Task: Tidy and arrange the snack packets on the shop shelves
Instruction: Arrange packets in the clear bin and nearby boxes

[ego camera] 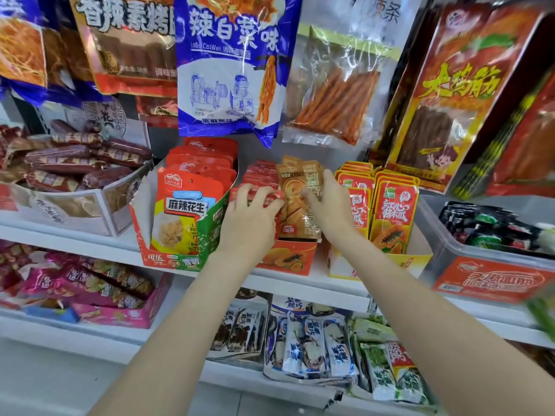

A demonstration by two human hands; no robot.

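Hands work at shelf centre: our left hand [250,211] curls over the red foil sachets [260,179]; our right hand [326,202] pinches the tan glossy snack packets [295,202] upright in the orange cardboard tray [288,259]. Risk: packets slip forward toward 6 o'clock if the pinch loosens.

Both arms extended; left hand [250,214] fingers curled, right hand [327,202] pinching.
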